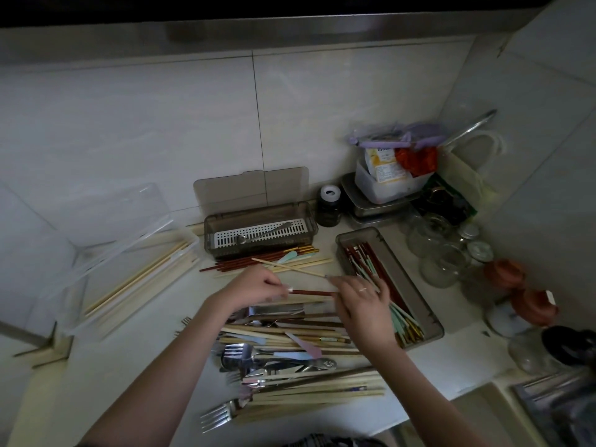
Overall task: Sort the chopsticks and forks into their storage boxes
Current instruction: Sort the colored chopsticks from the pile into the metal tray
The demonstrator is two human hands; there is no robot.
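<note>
Left hand (258, 287) and right hand (361, 298) are each pinching an end of a red-brown chopstick (311, 292), lying crosswise; right fingers are also clamping a pale chopstick (287, 267). Grey box (432, 314) sitting just right, nearer the right hand

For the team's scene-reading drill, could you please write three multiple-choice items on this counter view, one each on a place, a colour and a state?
1. Where does the brown box holding red-brown chopsticks lie?
A. To the right of the hands
B. Left of the clear box
C. On the steel tins

2. What colour is the chopstick between the two hands?
A. Blue
B. Red-brown
C. Black

3. How is the lid of the rear box with the white slotted tray?
A. Shut
B. Open, leaning on the wall
C. Lying on the forks

Answers: 1 A, it sits just beyond the right hand. 2 B, the left hand pinches its red-brown end. 3 B, the lid stands upright behind the box.
</note>
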